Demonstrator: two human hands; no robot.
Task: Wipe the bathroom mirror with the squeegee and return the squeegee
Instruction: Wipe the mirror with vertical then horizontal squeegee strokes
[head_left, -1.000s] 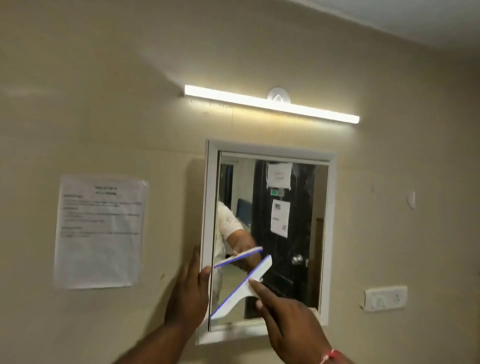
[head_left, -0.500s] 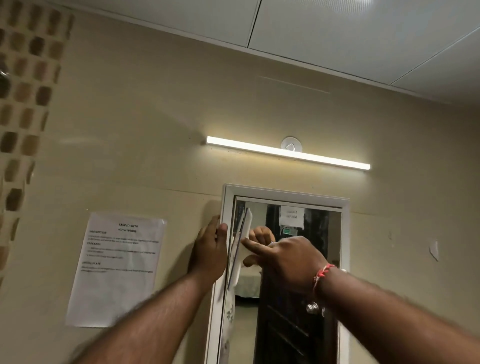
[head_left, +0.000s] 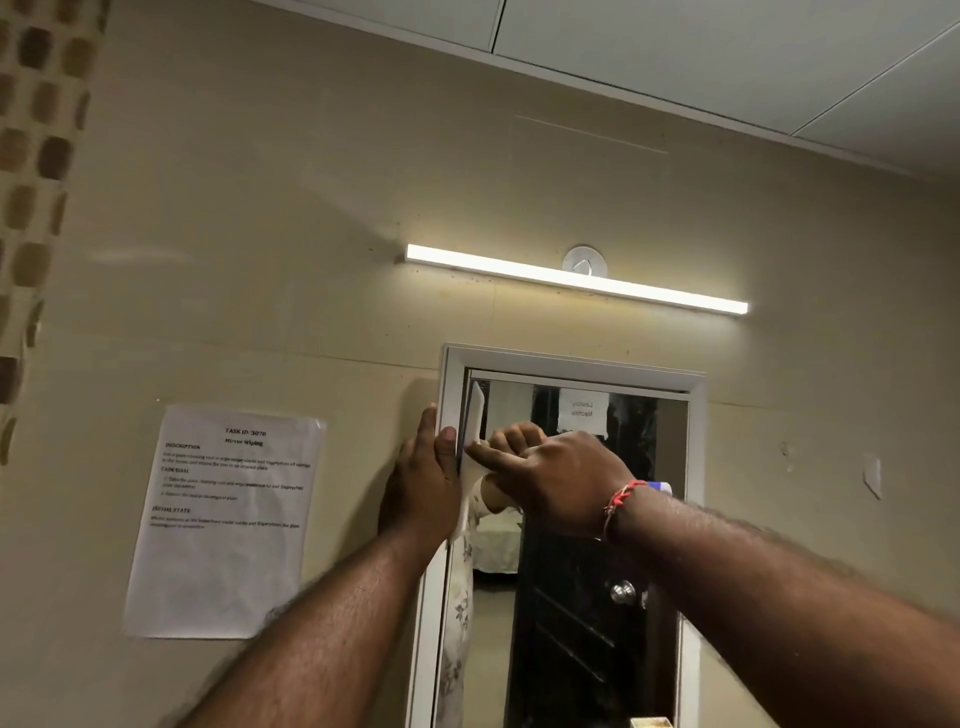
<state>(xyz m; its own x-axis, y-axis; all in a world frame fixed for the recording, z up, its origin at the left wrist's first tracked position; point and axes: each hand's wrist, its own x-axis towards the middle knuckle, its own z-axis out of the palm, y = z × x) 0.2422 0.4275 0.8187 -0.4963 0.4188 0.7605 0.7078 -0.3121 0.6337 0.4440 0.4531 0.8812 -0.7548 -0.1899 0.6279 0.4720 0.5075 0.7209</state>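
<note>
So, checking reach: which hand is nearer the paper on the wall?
Left. The left hand rests on the mirror frame, beside the paper; right hand is farther right, holding the squeegee.

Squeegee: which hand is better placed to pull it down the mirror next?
Right, probably. The right hand grips the squeegee, held upright near the top left corner of the mirror. The left hand only rests on the frame.

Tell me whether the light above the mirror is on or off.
On. The light bar glows bright white and throws a glow onto the wall around it.
</note>
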